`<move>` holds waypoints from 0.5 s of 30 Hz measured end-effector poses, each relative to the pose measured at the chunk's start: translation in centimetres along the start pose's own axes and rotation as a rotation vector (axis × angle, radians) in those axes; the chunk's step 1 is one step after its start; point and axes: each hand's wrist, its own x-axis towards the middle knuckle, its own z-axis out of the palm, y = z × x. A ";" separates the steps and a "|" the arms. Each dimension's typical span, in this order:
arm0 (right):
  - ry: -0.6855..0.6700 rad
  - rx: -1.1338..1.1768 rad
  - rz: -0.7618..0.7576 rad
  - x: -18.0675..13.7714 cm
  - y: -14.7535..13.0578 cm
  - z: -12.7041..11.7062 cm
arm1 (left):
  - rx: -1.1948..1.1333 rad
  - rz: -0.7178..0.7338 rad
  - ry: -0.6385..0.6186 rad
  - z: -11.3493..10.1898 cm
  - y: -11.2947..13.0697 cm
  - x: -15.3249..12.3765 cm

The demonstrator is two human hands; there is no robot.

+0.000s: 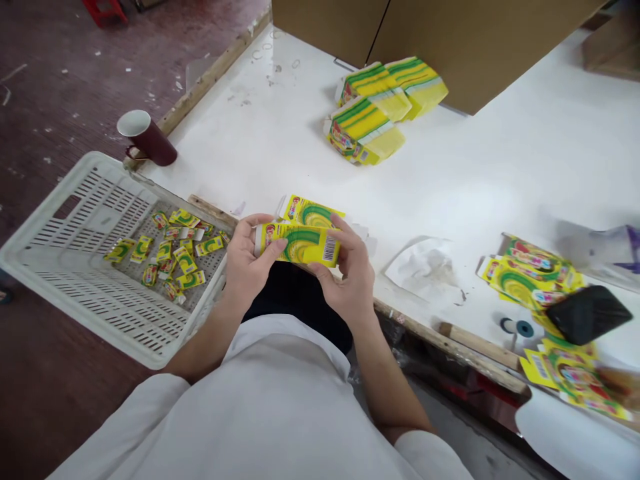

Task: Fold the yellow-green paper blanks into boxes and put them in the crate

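White plastic, slatted along its walls, forms the basket [165,360] at the person's left, and a loose scatter of small yellow-and-green boxes [186,260] lies over its floor, turned every which way and gathered toward the side by the table [480,160]. Near the table's left corner stands a maroon mug [155,141] with a pale interior; whether it holds anything cannot be told. Between the two hands, above the table's front edge and close to the person's body, is a yellow carton [305,245] with a green swirl. Its long axis runs left to right across the view, dipping slightly to the right; the barcode end points right, and the white-edged end points left. Just beyond it, partly covered, a second yellow carton [310,211] lies at a similar slant. Around the first carton's left end the left hand [250,257] is closed, thumb across the printed face. With fingers curled narrowly, the right hand [353,267] grips the barcode end, thumb at the lower edge and fingertips at the upper; whether these also touch the second carton is unclear.
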 end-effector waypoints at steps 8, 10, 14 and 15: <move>-0.012 -0.241 0.035 0.8 1.2 -0.4 | 0.659 0.255 0.469 -12.4 1.1 2.2; 0.004 -0.395 0.089 1.1 2.4 -1.0 | 0.966 0.225 0.629 -16.8 0.8 3.0; -0.035 -0.500 0.167 1.3 4.3 -0.7 | 0.992 0.236 0.650 -18.1 -0.5 2.8; -0.028 -0.504 0.167 1.4 4.3 -0.6 | 0.870 0.215 0.570 -16.7 -0.9 2.4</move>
